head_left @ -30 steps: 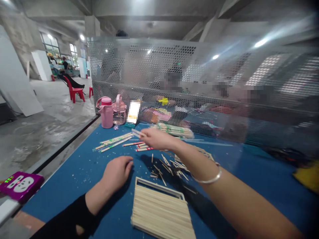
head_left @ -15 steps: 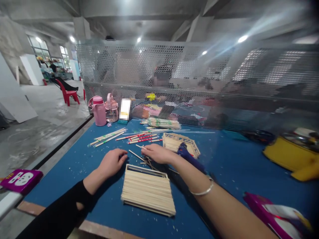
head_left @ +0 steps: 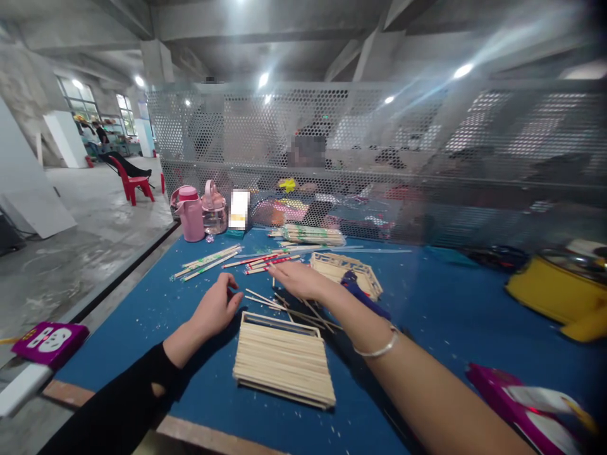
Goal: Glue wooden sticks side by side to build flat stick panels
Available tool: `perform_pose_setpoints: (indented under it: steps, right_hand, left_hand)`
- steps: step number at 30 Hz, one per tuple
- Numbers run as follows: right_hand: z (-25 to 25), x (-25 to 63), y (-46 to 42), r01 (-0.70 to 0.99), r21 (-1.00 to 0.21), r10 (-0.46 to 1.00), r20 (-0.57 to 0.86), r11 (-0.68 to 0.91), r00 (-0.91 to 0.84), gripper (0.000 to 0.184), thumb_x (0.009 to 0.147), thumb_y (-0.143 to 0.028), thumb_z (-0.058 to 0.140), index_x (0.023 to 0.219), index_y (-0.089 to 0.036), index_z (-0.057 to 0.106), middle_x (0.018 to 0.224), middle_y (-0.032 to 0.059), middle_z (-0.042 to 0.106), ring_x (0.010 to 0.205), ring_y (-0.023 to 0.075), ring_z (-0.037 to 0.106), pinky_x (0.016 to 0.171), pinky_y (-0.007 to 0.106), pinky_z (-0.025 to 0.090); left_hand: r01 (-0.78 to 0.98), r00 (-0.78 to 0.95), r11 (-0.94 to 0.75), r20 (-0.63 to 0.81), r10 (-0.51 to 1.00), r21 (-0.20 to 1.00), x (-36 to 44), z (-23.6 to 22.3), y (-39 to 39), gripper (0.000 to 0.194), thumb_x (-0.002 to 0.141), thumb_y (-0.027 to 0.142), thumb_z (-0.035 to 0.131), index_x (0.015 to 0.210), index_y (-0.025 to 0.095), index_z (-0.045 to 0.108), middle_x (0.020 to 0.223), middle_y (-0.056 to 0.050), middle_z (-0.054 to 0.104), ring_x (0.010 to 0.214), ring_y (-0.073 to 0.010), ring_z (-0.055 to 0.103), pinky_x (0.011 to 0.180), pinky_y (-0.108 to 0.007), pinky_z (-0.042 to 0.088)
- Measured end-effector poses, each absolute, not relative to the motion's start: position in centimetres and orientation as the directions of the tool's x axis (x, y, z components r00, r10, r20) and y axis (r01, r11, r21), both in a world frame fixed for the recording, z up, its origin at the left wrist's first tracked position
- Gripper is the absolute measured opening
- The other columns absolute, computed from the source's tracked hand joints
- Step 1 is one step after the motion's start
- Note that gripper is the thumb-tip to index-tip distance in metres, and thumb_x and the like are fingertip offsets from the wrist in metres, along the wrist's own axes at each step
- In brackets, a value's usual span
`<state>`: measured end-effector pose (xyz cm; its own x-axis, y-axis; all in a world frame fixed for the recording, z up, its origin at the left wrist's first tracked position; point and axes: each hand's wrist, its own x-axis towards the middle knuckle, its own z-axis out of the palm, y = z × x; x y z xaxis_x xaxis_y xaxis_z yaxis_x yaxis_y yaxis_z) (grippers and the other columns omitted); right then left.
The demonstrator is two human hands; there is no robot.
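Loose thin sticks (head_left: 265,303) lie crisscrossed at the centre of the frame, between the two hands and just beyond a slatted stick panel (head_left: 284,363). The panel lies flat in the lower centre, its far end an open frame strip; probably set square to the body so that end is easy to work on. Left hand (head_left: 215,306), left of centre, sits at the near ends of the sticks, fingers loosely curled, a gap between thumb and forefinger, nothing visible in it; likely parked close, ready to steady. Right hand (head_left: 296,278) reaches in above the sticks, fingers together and pointing left, tips at the red-banded sticks (head_left: 263,262); whether it pinches one, cannot tell. Further out: green-marked sticks (head_left: 208,260) left of the red ones, a wrapped bundle (head_left: 313,235) behind, seemingly sorted by marking and within arm's length. Right of the right hand, a railed stick tray (head_left: 327,268), a dark blue tool (head_left: 355,291) overlapping its near side, perhaps left there for a quick grab. A pink flask (head_left: 190,218) stands at the upper left of the table (head_left: 199,392), apparently out of the way, close to the perforated screen (head_left: 360,158).
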<state>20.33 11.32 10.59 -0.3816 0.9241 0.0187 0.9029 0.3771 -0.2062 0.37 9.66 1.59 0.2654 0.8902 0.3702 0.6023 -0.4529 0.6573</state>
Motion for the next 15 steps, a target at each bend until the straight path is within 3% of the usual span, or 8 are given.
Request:
perform_pose_setpoints:
  steps: [3, 5, 7, 8, 10, 12, 15]
  right_hand:
    - [12.9, 22.6, 9.4, 0.933, -0.234, 0.953, 0.198, 0.273, -0.230, 0.042, 0.091, -0.035, 0.024, 0.079, -0.016, 0.060, 0.085, 0.0114, 0.066, 0.079, 0.0213, 0.058, 0.064, 0.027, 0.038]
    - [13.6, 24.5, 7.5, 0.926, -0.299, 0.939, 0.318, 0.230, -0.130, 0.042, 0.091, -0.037, 0.022, 0.079, -0.017, 0.057, 0.079, 0.0086, 0.065, 0.075, 0.0196, 0.057, 0.062, 0.027, 0.039]
    - [13.3, 26.0, 5.5, 0.724, -0.645, 0.881, 0.459, 0.243, 0.113, 0.033, 0.085, -0.044, 0.038, 0.072, -0.019, 0.056, 0.059, 0.0011, 0.058, 0.055, 0.0143, 0.052, 0.052, 0.024, 0.038]
    - [12.7, 26.6, 4.6, 0.541, -0.799, 0.889, 0.418, 0.263, 0.186, 0.030, 0.081, -0.046, 0.044, 0.071, -0.020, 0.055, 0.056, -0.0015, 0.056, 0.048, 0.0115, 0.049, 0.047, 0.022, 0.038]
    - [11.1, 27.2, 3.2, 0.152, -0.962, 0.940, 0.257, 0.226, 0.226, 0.028, 0.072, -0.049, 0.057, 0.071, -0.021, 0.054, 0.054, -0.0028, 0.057, 0.043, 0.0092, 0.048, 0.044, 0.020, 0.040]
    - [9.3, 27.3, 2.4, -0.092, -0.989, 0.975, 0.098, 0.119, 0.200, 0.029, 0.065, -0.046, 0.066, 0.071, -0.020, 0.056, 0.055, -0.0014, 0.061, 0.045, 0.0089, 0.052, 0.043, 0.018, 0.041]
    - [7.4, 26.8, 2.1, -0.238, -0.971, 0.988, -0.004, 0.034, 0.157, 0.028, 0.061, -0.042, 0.072, 0.070, -0.020, 0.058, 0.058, 0.0001, 0.064, 0.049, 0.0094, 0.056, 0.044, 0.017, 0.043]
  left_hand:
    - [0.582, 0.191, -0.444, 0.415, 0.889, 0.681, 0.3, 1.7, 9.7, 0.012, 0.081, 0.026, 0.046, 0.086, 0.016, 0.050, 0.094, -0.010, 0.058, 0.079, -0.0174, 0.058, 0.065, -0.029, 0.046]
    - [0.565, 0.191, -0.468, 0.444, 0.876, 0.680, 0.3, 2.2, 9.6, 0.016, 0.081, 0.029, 0.047, 0.070, 0.018, 0.049, 0.095, -0.010, 0.056, 0.092, -0.0193, 0.055, 0.074, -0.030, 0.045]
    - [0.531, 0.210, -0.505, 0.472, 0.856, 0.680, 0.4, 2.7, 9.2, 0.024, 0.082, 0.031, 0.047, 0.062, 0.018, 0.050, 0.094, -0.008, 0.056, 0.098, -0.0199, 0.053, 0.081, -0.031, 0.042]
    - [0.504, 0.228, -0.528, 0.484, 0.845, 0.683, 0.5, 3.0, 8.9, 0.025, 0.083, 0.031, 0.046, 0.064, 0.018, 0.053, 0.093, -0.008, 0.057, 0.098, -0.0195, 0.053, 0.083, -0.032, 0.042]
    - [0.438, 0.277, -0.574, 0.504, 0.818, 0.692, 0.7, 3.4, 8.3, 0.021, 0.085, 0.029, 0.045, 0.077, 0.018, 0.061, 0.093, -0.007, 0.059, 0.093, -0.0180, 0.055, 0.082, -0.031, 0.042]
    - [0.376, 0.337, -0.610, 0.510, 0.791, 0.698, 1.1, 3.7, 7.6, 0.021, 0.086, 0.028, 0.044, 0.090, 0.018, 0.063, 0.090, -0.007, 0.063, 0.088, -0.0169, 0.057, 0.078, -0.030, 0.043]
    - [0.325, 0.394, -0.638, 0.513, 0.763, 0.698, 1.4, 3.9, 6.8, 0.021, 0.086, 0.026, 0.046, 0.091, 0.019, 0.065, 0.084, -0.005, 0.067, 0.080, -0.0156, 0.058, 0.072, -0.027, 0.044]
